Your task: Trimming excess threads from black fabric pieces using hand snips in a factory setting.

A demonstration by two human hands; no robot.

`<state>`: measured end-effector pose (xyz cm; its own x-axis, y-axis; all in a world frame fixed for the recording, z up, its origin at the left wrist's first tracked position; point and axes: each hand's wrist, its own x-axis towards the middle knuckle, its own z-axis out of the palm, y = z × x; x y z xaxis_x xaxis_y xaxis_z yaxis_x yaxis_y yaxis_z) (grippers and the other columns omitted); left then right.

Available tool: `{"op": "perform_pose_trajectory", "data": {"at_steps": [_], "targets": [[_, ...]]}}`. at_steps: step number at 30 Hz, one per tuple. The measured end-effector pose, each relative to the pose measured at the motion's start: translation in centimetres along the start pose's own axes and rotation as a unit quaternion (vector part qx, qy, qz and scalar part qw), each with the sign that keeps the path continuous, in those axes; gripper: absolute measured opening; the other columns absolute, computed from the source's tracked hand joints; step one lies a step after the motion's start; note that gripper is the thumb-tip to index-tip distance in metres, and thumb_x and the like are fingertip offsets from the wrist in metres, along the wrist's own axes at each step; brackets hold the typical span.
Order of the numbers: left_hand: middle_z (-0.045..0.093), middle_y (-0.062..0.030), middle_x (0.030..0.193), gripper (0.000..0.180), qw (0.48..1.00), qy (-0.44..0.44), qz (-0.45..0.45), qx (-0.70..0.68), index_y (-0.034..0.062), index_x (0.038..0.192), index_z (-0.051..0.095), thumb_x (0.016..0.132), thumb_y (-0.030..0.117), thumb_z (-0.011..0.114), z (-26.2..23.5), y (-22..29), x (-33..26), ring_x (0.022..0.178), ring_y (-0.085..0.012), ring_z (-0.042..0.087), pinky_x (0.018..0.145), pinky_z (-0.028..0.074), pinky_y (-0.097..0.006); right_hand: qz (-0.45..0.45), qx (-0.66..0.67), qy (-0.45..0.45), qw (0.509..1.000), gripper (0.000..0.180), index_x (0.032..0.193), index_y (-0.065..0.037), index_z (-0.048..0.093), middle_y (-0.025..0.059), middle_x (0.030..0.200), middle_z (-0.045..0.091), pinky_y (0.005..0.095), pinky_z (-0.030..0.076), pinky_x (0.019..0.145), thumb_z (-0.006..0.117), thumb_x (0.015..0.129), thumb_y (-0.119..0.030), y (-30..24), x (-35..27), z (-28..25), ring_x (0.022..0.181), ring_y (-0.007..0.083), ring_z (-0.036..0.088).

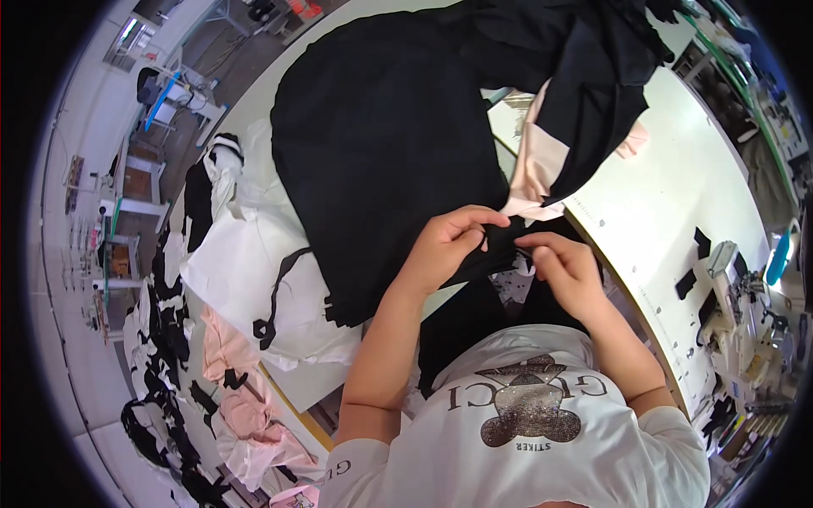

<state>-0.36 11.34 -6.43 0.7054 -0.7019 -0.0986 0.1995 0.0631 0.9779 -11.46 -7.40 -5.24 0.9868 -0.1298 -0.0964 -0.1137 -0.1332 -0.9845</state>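
A large piece of black fabric (381, 127) spreads over the white table and hangs toward my lap. My left hand (449, 245) is closed in a pinch on its near right edge, thumb against the fingers. Close beside it, my right hand (566, 264) also pinches the black cloth, with its index finger pointing toward the left hand. The small bit between the fingertips is mostly hidden. Just beyond my hands lies a pale pink fabric piece (540, 157), partly under a black sleeve-like part (593, 110).
The white table (635, 245) runs along the right, with a sewing machine (720, 292) and black scraps (686, 284) at its edge. White fabric (254, 262) with a black strip (279, 296) lies at left. Pink cloth (250, 415) and mixed scraps are piled lower left.
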Motion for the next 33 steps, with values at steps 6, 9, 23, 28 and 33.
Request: {"op": "perform_pose_trajectory", "data": {"at_steps": [6, 9, 23, 28, 33], "targets": [[0.054, -0.0042, 0.128, 0.040, 0.998, -0.044, 0.041, 0.015, 0.0004, 0.122, 0.061, 0.085, -0.010, 0.049, -0.4, -0.7, 0.1, 0.074, -0.0060, 0.049, 0.077, 0.049, -0.023, 0.060, -0.039, -0.022, 0.997, 0.017, 0.102, 0.001, 0.063, -0.0028, 0.068, 0.055, 0.0201, 0.038, 0.053, 0.056, 0.095, -0.013, 1.1, 2.3, 1.1, 0.058, 0.0034, 0.047], [0.053, -0.0048, 0.128, 0.044, 0.998, -0.059, 0.025, 0.015, 0.0012, 0.125, 0.060, 0.084, -0.011, 0.049, 0.1, -0.6, 0.4, 0.076, -0.0058, 0.049, 0.077, 0.049, -0.024, 0.033, -0.021, -0.011, 0.999, 0.015, 0.099, 0.001, 0.062, -0.0042, 0.068, 0.054, 0.0202, 0.035, 0.051, 0.059, 0.094, -0.013, 1.9, 2.9, 1.5, 0.057, 0.0018, 0.043], [0.061, -0.0104, 0.114, 0.042, 0.986, -0.045, 0.151, 0.061, 0.0038, 0.126, 0.059, 0.085, -0.005, 0.056, 5.0, 1.2, 1.2, 0.107, -0.0210, 0.059, 0.098, 0.043, -0.032, -0.288, -0.145, 0.124, 0.938, 0.026, 0.092, 0.000, 0.064, 0.0106, 0.097, 0.057, 0.0277, 0.047, 0.066, 0.068, 0.067, 0.005, -0.1, 2.3, -6.0, 0.082, 0.0220, 0.060], [0.060, -0.0120, 0.112, 0.057, 0.906, 0.072, 0.306, 0.283, 0.0043, 0.120, 0.057, 0.066, -0.004, 0.074, 10.2, 3.2, 6.6, 0.105, -0.0304, 0.059, 0.093, 0.046, -0.036, -0.309, -0.132, 0.137, 0.932, 0.025, 0.090, 0.000, 0.068, 0.0081, 0.078, 0.061, 0.0267, 0.046, 0.060, 0.064, 0.067, 0.009, -3.9, 1.5, -8.2, 0.067, 0.0185, 0.060], [0.060, -0.0082, 0.092, 0.038, 0.830, 0.200, 0.454, 0.256, 0.0057, 0.095, 0.060, 0.062, -0.008, 0.071, 15.3, 6.0, 10.0, 0.085, -0.0291, 0.059, 0.075, 0.048, -0.037, -0.264, -0.107, 0.230, 0.931, 0.026, 0.094, -0.002, 0.072, 0.0075, 0.080, 0.070, 0.0221, 0.047, 0.062, 0.070, 0.070, 0.006, -7.6, 1.7, -10.5, 0.068, 0.0110, 0.063]]}}
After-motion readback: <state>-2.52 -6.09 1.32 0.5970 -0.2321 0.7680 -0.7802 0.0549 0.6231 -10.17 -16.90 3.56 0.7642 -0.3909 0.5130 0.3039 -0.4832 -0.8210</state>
